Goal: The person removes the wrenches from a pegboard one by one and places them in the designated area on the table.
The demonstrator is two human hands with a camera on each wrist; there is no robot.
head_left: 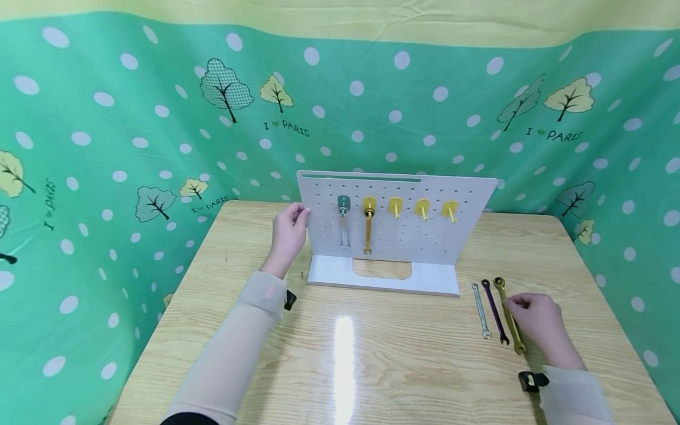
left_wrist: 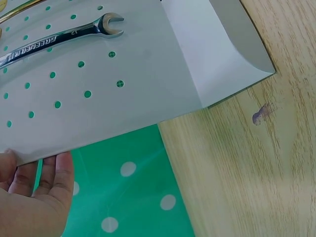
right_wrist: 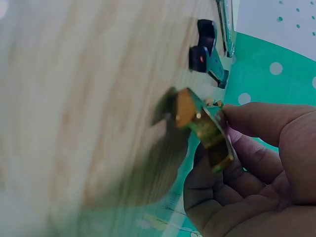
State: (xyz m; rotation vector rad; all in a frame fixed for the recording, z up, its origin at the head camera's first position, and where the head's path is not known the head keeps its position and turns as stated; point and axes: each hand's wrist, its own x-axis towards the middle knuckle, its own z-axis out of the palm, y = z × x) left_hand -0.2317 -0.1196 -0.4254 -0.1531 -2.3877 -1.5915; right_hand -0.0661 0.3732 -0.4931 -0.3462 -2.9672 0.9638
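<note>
One shiny gold wrench (head_left: 513, 328), ring-and-fork ended | right hand (head_left: 538, 326) pinches it | left hand (head_left: 290, 229) grips white pegboard (head_left: 419, 243)

Pegboard (head_left: 422, 245), wrenches (head_left: 495, 311) on wooden table (head_left: 404, 354)

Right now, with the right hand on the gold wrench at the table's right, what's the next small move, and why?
I'd probably raise the gold wrench toward the bare third hook: the right hand already pinches it, wrenches hang from the two hooks left of that one, and the left hand grips the pegboard's left edge.
</note>
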